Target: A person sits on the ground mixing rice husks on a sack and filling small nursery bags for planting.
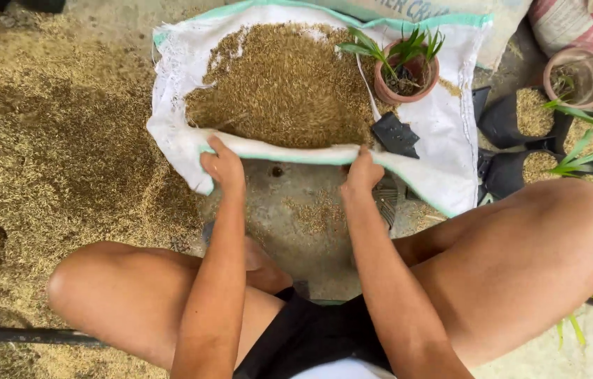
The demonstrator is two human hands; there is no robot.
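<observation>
A white woven sack [443, 133] with a green hem lies spread open on the ground, holding a pile of brown rice husk [282, 84]. My left hand [223, 165] grips the sack's near hem at its left. My right hand [363, 172] grips the same hem further right. Both lift the edge slightly off the concrete. A terracotta pot [408, 77] with a small green plant sits on the sack at the right, beside a black plastic piece [394, 133].
Loose husk [51, 154] covers the ground to the left. Black grow bags [521, 112] filled with husk and green seedlings stand at the right, with another clay pot [577, 74] and sacks behind. My bare knees frame the concrete patch [310, 224]. A dark rod [23, 335] lies bottom left.
</observation>
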